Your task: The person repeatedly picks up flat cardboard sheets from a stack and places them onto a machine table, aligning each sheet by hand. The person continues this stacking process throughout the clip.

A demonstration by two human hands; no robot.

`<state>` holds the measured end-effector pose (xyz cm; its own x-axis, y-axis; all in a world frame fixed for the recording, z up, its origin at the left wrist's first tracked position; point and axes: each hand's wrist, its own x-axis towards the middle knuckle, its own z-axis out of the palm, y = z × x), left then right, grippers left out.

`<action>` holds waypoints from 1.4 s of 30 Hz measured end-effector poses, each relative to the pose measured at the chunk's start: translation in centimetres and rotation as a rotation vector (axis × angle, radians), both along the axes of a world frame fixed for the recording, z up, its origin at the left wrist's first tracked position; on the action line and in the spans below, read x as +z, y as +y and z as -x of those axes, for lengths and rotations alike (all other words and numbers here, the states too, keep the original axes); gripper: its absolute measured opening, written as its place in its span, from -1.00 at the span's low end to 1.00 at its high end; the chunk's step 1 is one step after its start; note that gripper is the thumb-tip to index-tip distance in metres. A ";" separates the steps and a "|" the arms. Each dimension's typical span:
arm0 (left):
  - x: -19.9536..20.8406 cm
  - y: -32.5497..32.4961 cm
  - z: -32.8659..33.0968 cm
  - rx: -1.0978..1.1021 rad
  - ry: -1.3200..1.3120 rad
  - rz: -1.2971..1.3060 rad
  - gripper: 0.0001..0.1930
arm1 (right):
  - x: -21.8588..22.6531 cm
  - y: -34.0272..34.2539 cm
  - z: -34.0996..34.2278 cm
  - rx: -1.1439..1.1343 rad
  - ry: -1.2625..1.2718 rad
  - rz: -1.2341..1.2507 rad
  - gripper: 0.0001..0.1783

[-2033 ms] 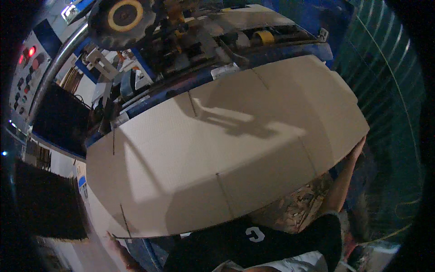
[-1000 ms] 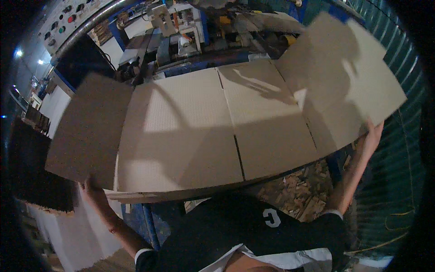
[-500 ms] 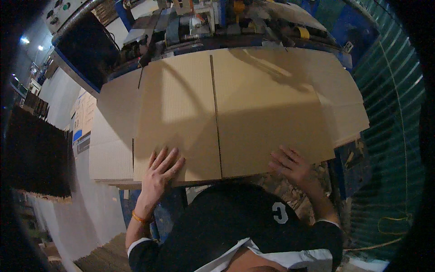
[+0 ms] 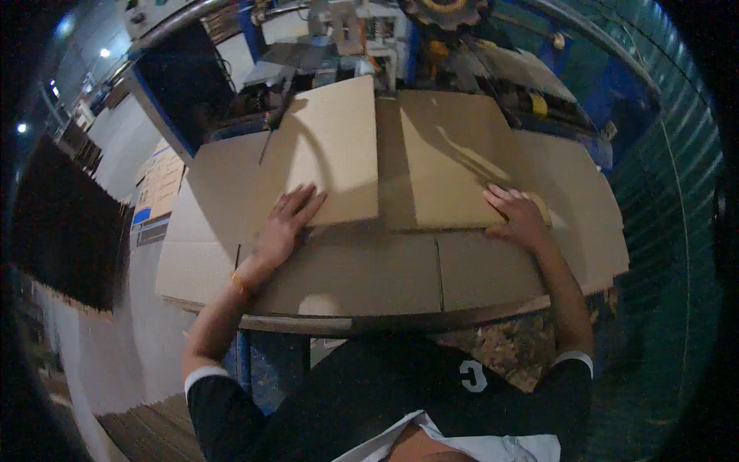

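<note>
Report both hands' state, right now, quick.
Left hand: open, fingers laid on the left tan rectangular cardboard flap.
Right hand: open, fingers laid on the right tan rectangular cardboard flap, by its near edge.

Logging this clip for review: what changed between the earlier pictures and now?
The left panel and right panel, raised a second ago, are now folded inward with a gap between them; both have slid forward, toward the machine. The left hand and right hand let go of the outer ends and rest on these panels. The cardboard underneath and the machine stay in place.
</note>
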<state>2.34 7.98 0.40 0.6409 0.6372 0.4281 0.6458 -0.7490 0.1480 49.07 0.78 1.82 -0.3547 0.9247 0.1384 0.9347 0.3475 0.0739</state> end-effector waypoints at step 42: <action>-5.9 -9.8 18.4 1.137 -1.275 0.033 -0.48 | 6.2 -13.3 -13.0 -0.451 1.748 -0.907 -0.35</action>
